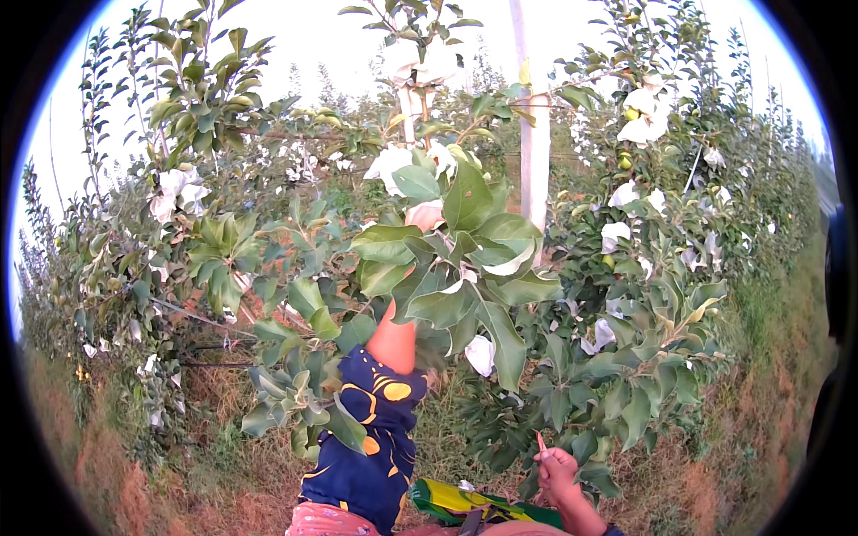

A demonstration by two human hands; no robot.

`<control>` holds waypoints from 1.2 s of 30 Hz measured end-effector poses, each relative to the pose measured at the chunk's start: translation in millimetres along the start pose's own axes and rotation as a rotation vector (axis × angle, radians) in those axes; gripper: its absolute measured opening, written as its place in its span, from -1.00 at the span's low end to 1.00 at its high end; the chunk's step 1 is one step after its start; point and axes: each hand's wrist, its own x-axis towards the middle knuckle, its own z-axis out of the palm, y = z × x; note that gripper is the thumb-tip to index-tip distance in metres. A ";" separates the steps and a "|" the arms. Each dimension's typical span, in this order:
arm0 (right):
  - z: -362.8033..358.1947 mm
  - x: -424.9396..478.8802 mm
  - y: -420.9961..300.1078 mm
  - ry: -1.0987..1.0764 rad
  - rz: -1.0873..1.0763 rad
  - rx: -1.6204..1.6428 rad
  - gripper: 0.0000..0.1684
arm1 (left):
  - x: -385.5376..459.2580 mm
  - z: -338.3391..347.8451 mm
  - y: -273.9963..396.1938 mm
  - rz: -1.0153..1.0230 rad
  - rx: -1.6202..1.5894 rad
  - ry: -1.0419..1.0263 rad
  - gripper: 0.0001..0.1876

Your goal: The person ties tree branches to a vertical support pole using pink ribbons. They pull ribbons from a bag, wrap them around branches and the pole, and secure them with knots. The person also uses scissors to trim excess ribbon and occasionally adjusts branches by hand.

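My left arm, in a navy sleeve (375,429) with yellow print, reaches up into a leafy apple branch (462,268). Broad leaves cover the wrist and most or all of that hand. A pinkish patch shows among the leaves above; whether it is my hand or a covered fruit I cannot tell. Low on the right, my right hand (558,469) pinches a thin reddish strip (540,441) that points upward. Beside it at my waist lies a green and yellow bag (479,502). A white fruit bag (480,355) hangs just below the leaf cluster.
A pale post (535,161) rises behind the branch. Wires (214,365) run across on the left. More white fruit bags (177,191) hang in the trees on both sides, with some bare green apples (625,161) at right. Dry grass (234,496) covers the ground.
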 end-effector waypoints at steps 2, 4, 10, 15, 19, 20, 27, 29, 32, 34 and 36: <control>0.8 -0.1 -0.9 0.010 0.002 -0.019 -0.81 | -0.3 -0.2 -1.1 -0.016 0.005 -0.001 -0.78; 1.0 0.2 -0.3 0.013 0.007 -0.026 -0.81 | 1.1 0.0 -2.7 -0.026 0.012 -0.002 -0.77; -0.4 2.9 1.4 -0.006 0.015 -0.005 -0.81 | 3.0 -0.8 -2.9 -0.055 0.019 -0.002 -0.75; 0.3 4.2 2.5 -0.019 0.014 0.008 -0.81 | 3.2 -1.5 -2.7 -0.075 0.020 -0.003 -0.73; 0.9 7.4 5.1 -0.026 0.020 0.003 -0.81 | 6.9 0.7 -5.4 -0.082 0.025 -0.002 -0.72; -0.6 6.9 9.0 -0.024 0.025 -0.004 -0.81 | 4.3 0.8 -5.9 -0.092 0.026 -0.007 -0.72; 3.9 4.6 2.5 -0.029 0.012 0.014 -0.81 | 5.1 3.0 -9.0 -0.142 0.036 -0.013 -0.69; -1.4 7.7 8.8 -0.032 0.006 0.002 -0.80 | 5.4 4.7 -10.5 -0.151 0.034 -0.016 -0.69; -4.4 10.5 11.2 -0.023 -0.004 -0.026 -0.80 | 5.2 5.2 -10.8 -0.168 0.035 -0.017 -0.68; -4.2 11.9 12.4 -0.020 -0.006 -0.038 -0.81 | 6.4 4.9 -11.5 -0.173 0.037 -0.018 -0.67; -5.3 11.9 14.4 -0.011 -0.002 -0.025 -0.81 | 5.8 4.1 -11.2 -0.181 0.040 -0.020 -0.66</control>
